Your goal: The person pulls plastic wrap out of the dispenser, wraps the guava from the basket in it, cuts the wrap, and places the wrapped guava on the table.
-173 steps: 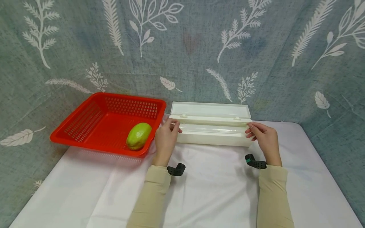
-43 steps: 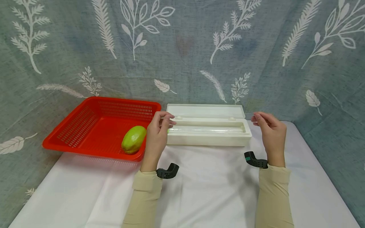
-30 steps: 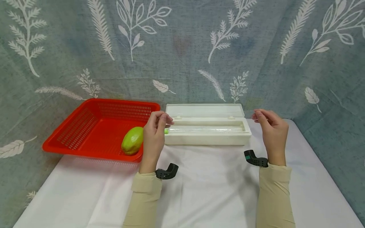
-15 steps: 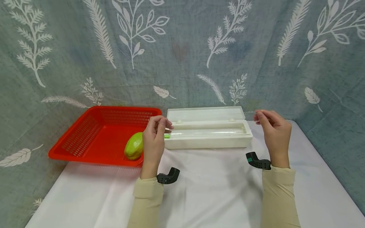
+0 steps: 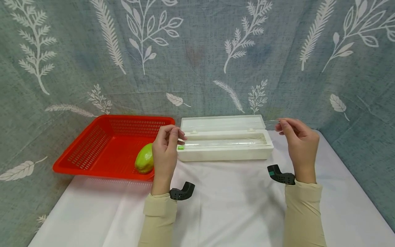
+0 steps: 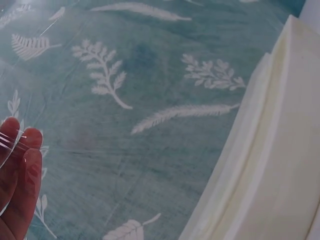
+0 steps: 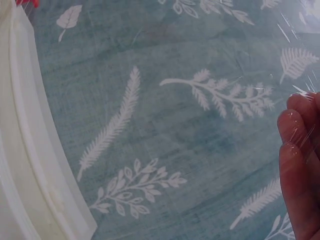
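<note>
A sheet of clear cling film stretches between both hands above the white cling film box. My left hand pinches the film's left side, in front of the basket's right end. At the other side my right hand pinches the film's right corner, off the box's right end. The box's lid is tipped back, and the film roll lies inside. A small green slider sits at the box's left end. In the left wrist view, film creases cross the fingertips.
A red plastic basket stands at the left, holding a yellow-green fruit partly hidden by my left hand. White cloth covers the table. A leaf-patterned curtain hangs close behind the box.
Both hands have lifted from the box's ends, drawing the cling film up out of it. Lately they have spread slightly apart. The head view has also shifted a little.
</note>
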The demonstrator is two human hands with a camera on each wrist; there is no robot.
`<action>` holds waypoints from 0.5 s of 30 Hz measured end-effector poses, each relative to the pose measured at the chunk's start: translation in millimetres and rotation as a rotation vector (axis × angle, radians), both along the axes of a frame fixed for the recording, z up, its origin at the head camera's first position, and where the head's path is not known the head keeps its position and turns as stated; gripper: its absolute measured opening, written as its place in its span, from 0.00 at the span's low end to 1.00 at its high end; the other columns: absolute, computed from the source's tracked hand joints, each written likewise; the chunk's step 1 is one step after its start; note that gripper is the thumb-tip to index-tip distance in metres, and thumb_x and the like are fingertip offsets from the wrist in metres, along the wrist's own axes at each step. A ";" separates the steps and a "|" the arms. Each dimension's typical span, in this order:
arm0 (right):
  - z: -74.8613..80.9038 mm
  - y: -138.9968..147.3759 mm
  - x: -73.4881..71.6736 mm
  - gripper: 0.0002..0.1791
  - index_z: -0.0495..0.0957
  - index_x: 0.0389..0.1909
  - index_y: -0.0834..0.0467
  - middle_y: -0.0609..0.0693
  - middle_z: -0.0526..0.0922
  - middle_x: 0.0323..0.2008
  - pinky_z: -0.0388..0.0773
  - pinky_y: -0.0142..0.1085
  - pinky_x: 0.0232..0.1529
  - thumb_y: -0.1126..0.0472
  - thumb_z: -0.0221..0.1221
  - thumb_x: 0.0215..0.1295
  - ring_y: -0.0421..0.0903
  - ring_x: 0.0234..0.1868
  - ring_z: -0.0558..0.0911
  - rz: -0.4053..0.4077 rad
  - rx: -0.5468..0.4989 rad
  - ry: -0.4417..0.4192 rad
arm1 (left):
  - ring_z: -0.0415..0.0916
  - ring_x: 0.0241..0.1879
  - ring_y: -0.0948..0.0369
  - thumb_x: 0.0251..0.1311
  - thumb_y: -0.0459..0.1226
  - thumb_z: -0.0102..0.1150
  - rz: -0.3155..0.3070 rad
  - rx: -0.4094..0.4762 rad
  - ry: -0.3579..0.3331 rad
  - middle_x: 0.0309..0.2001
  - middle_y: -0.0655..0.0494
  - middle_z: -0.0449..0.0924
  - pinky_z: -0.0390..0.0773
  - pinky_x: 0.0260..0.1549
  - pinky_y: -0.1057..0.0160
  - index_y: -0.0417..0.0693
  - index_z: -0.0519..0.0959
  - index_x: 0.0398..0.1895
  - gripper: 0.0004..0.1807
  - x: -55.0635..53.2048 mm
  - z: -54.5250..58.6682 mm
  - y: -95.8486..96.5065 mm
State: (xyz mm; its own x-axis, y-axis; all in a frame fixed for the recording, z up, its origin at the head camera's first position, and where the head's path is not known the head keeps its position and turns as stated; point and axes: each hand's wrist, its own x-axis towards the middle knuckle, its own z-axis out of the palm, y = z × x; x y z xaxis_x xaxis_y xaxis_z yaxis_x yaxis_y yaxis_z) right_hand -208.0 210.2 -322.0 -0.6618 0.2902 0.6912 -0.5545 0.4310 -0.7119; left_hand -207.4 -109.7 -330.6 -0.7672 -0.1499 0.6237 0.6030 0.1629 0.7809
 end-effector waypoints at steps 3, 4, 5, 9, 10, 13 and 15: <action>-4.4 3.8 -3.4 0.09 0.82 0.37 0.62 0.55 0.82 0.27 0.73 0.26 0.33 0.63 0.58 0.58 0.38 0.28 0.79 0.002 -0.009 0.001 | 0.76 0.30 0.56 0.63 0.41 0.48 0.003 -0.001 0.016 0.31 0.54 0.76 0.78 0.30 0.60 0.45 0.72 0.39 0.09 -0.3 -1.1 -0.7; -6.0 5.1 -4.4 0.09 0.82 0.37 0.61 0.55 0.82 0.26 0.74 0.27 0.33 0.62 0.58 0.58 0.38 0.28 0.79 0.001 -0.008 0.001 | 0.76 0.30 0.56 0.63 0.41 0.47 0.004 -0.002 0.018 0.31 0.54 0.76 0.78 0.30 0.60 0.44 0.72 0.39 0.09 -0.1 -1.0 -0.9; -6.8 6.1 -4.9 0.09 0.82 0.37 0.60 0.55 0.82 0.26 0.74 0.27 0.33 0.62 0.58 0.58 0.39 0.28 0.80 0.003 -0.009 0.000 | 0.76 0.30 0.56 0.63 0.41 0.48 0.003 0.000 0.019 0.31 0.54 0.76 0.78 0.30 0.60 0.44 0.72 0.39 0.10 0.1 -0.8 -1.1; -6.2 6.7 -4.1 0.09 0.82 0.37 0.58 0.54 0.82 0.27 0.74 0.28 0.33 0.60 0.58 0.58 0.39 0.28 0.80 0.000 -0.005 -0.002 | 0.76 0.30 0.56 0.63 0.40 0.48 -0.006 0.011 0.025 0.31 0.53 0.76 0.78 0.30 0.60 0.43 0.73 0.39 0.10 2.2 0.7 -1.8; -5.5 6.4 -3.6 0.09 0.82 0.37 0.58 0.54 0.82 0.27 0.74 0.27 0.33 0.60 0.58 0.58 0.39 0.28 0.80 -0.002 -0.002 0.000 | 0.76 0.30 0.56 0.63 0.40 0.48 -0.009 0.012 0.027 0.31 0.53 0.76 0.78 0.30 0.59 0.42 0.73 0.39 0.10 2.5 1.1 -1.9; -4.4 6.4 -3.0 0.09 0.82 0.37 0.58 0.54 0.82 0.26 0.74 0.27 0.33 0.60 0.58 0.58 0.39 0.27 0.80 -0.014 0.023 0.026 | 0.76 0.30 0.55 0.63 0.39 0.48 -0.012 0.013 0.037 0.31 0.52 0.76 0.78 0.30 0.58 0.43 0.73 0.39 0.10 3.6 2.3 -1.8; -4.0 6.5 -2.6 0.09 0.83 0.37 0.57 0.54 0.82 0.26 0.74 0.27 0.32 0.60 0.58 0.58 0.39 0.27 0.80 -0.023 0.040 0.050 | 0.76 0.30 0.55 0.63 0.39 0.48 -0.013 0.014 0.042 0.31 0.52 0.76 0.78 0.30 0.57 0.42 0.73 0.40 0.09 4.7 3.5 -1.7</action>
State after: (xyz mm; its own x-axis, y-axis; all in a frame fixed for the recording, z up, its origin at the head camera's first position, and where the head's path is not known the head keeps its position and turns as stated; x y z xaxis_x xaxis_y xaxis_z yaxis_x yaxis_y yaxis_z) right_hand -210.6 216.7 -326.0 -0.6199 0.2765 0.7343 -0.5782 0.4717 -0.6657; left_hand -202.6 -111.4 -327.1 -0.7421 -0.1490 0.6536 0.6376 0.1441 0.7568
